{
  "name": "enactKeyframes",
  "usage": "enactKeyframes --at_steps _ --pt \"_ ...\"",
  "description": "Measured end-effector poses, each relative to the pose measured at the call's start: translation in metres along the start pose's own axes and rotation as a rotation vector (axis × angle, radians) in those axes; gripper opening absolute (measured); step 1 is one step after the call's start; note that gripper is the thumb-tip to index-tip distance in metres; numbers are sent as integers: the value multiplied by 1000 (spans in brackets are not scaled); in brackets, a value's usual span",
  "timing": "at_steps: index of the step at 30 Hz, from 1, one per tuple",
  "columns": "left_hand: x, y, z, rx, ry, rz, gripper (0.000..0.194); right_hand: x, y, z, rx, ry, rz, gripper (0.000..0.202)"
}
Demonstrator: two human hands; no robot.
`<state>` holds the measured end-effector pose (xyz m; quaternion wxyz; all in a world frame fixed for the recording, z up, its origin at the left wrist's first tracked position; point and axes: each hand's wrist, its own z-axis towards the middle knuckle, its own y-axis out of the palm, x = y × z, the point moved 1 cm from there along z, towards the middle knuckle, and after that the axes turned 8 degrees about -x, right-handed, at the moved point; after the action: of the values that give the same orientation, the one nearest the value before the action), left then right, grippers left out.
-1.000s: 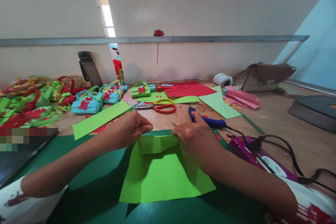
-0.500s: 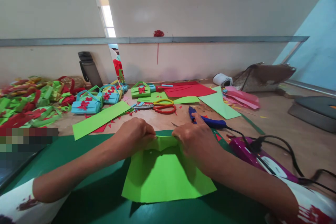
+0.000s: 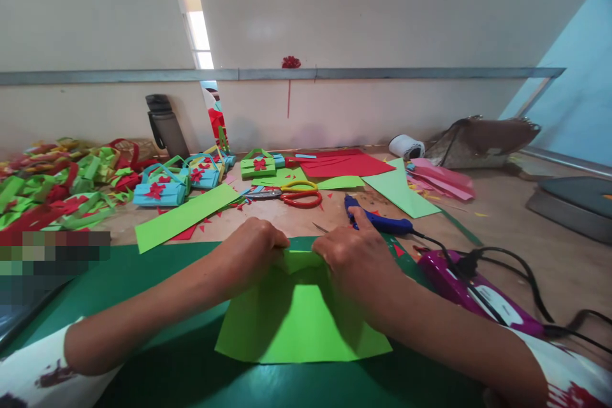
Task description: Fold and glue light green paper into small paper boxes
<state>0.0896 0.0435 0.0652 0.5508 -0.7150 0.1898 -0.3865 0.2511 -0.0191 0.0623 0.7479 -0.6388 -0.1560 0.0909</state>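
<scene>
A sheet of bright green paper (image 3: 306,325) lies over the green mat (image 3: 182,331), its far edge folded up toward me. My left hand (image 3: 255,252) pinches the left end of that fold, fingers closed on the paper. At the fold's right end, my right hand (image 3: 356,261) also grips the sheet, its index finger pointing forward. Just beyond that finger rests a blue glue gun (image 3: 387,223). Scissors (image 3: 301,194) with yellow and red handles lie past the hands. My fingertips are partly hidden behind the hands.
Small blue paper bags (image 3: 160,191) and a green one (image 3: 258,167) stand at the back left, near a heap of paper pieces (image 3: 71,185). A grey bottle (image 3: 167,124) leans on the board. Right are red sheets (image 3: 349,164), a purple power strip (image 3: 478,293) with cables, and a handbag (image 3: 482,140).
The green sheet's near edge has shifted slightly left and up, and lies flatter. My left hand has moved a little right along the fold. Both hands keep their hold.
</scene>
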Motion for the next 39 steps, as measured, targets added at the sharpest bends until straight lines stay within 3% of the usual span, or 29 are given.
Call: enactKeyframes --at_steps 10,19,31,39 --pt "-2 14 1 66 3 39 25 1 1 9 -118 44 208 20" --pt "8 8 1 48 -27 62 28 -2 7 6 131 -130 -63 27" --pt "11 15 -1 57 -63 186 22 -4 5 4 187 -188 -93 26" --pt "9 21 -4 64 -53 212 19 -3 6 8 57 -85 68 25"
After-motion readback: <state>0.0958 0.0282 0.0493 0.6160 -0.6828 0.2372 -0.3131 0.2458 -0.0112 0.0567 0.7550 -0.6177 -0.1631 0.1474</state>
